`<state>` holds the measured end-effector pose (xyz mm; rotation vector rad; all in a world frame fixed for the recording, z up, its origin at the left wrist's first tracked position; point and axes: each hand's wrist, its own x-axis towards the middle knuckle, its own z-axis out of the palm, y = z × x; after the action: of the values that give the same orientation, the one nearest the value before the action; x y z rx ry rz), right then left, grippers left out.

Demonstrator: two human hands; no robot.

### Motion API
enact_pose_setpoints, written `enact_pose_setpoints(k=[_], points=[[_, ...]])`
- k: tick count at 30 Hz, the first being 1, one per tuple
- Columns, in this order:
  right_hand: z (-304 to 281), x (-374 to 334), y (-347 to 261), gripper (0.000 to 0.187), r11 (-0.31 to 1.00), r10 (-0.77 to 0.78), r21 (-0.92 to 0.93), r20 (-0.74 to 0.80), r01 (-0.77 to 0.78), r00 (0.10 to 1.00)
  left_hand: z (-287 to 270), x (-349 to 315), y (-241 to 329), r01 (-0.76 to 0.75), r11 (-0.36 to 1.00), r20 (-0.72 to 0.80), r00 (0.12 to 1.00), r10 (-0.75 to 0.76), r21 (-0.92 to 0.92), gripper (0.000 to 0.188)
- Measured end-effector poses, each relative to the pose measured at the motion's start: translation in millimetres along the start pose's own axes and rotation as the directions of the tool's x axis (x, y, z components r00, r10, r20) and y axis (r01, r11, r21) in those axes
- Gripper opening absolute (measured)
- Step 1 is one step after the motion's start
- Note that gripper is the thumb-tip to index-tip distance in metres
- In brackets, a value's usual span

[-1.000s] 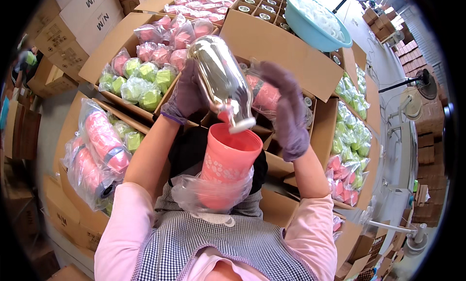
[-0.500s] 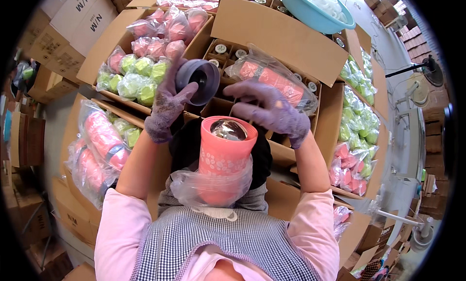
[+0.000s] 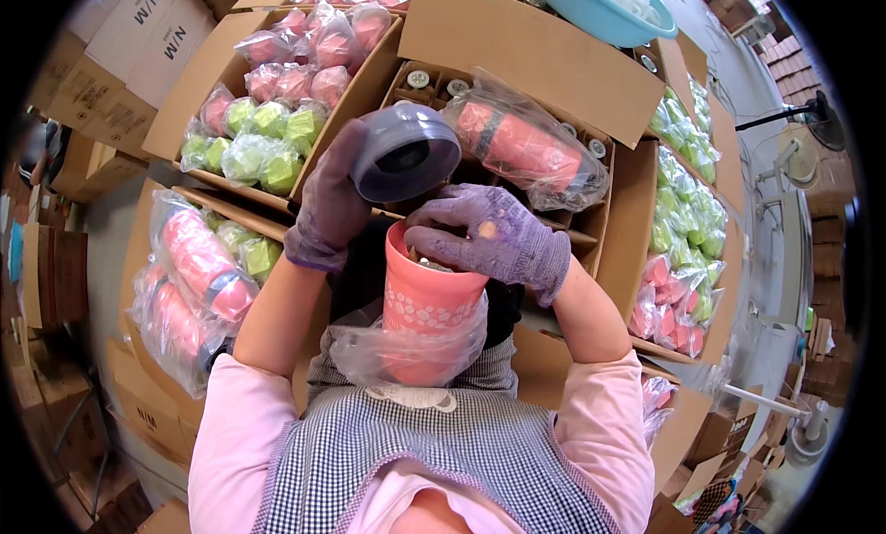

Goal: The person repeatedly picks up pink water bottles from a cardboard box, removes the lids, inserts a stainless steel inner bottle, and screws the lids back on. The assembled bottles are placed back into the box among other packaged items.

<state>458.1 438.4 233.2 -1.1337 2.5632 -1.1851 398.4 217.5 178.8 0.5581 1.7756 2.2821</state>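
A pink plastic flask body [image 3: 429,305] with a pale printed pattern stands upright at my lap, its mouth facing up. Clear plastic bag [image 3: 365,351] is bunched around its lower part. My gloved left hand [image 3: 330,197] grips a translucent dark grey round cap [image 3: 406,156], tilted above and beyond the flask's mouth. At that mouth is my gloved right hand [image 3: 498,234], its fingers curled together over the opening. What those fingertips pinch, if anything, is hidden. Past my hands lies a bagged pink flask [image 3: 526,146] on a divided carton [image 3: 600,243].
Bagged pink and green flasks fill a carton [image 3: 217,96] at left and another carton [image 3: 706,285] at right. More bagged pink flasks [image 3: 198,257] lie at near left. A blue basin [image 3: 604,17] with clear plastic pieces sits at the far side.
My right hand has come down onto the flask's mouth, covering the shiny dome seen inside before. My left hand has shifted the grey cap slightly right and tilted it.
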Motion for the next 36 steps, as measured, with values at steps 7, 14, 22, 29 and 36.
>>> enact_pose_setpoints(k=[7, 14, 22, 29, 36], points=[[2, -46, 44, 0.049, 0.608, 0.641, 0.791, -0.434, -0.073, 0.633, 27, 4, 55, -0.053, 0.972, 0.333, 0.943, -0.027, 0.229, 0.043], [23, -23, 42, 0.059, 0.315, 0.557, 0.947, -0.243, 0.069, 0.794, 46, -7, 67, -0.153, 0.868, 0.396, 0.917, -0.054, 0.473, 0.042], [38, -18, 40, 0.041, 0.828, 0.215, 0.560, -0.354, 0.022, 0.910, 53, -11, 67, -0.289, 0.762, 0.444, 0.896, 0.001, 0.580, 0.042], [33, -16, 43, 0.040, 0.590, 0.295, 0.807, -0.249, 0.029, 0.922, 76, -20, 71, -0.232, 0.723, 0.296, 0.954, 0.039, 0.651, 0.041], [17, -5, 31, 0.047, 0.198, 0.355, 0.980, -0.089, 0.019, 0.930, 75, -15, 80, -0.343, 0.662, 0.362, 0.925, 0.114, 0.667, 0.040]])
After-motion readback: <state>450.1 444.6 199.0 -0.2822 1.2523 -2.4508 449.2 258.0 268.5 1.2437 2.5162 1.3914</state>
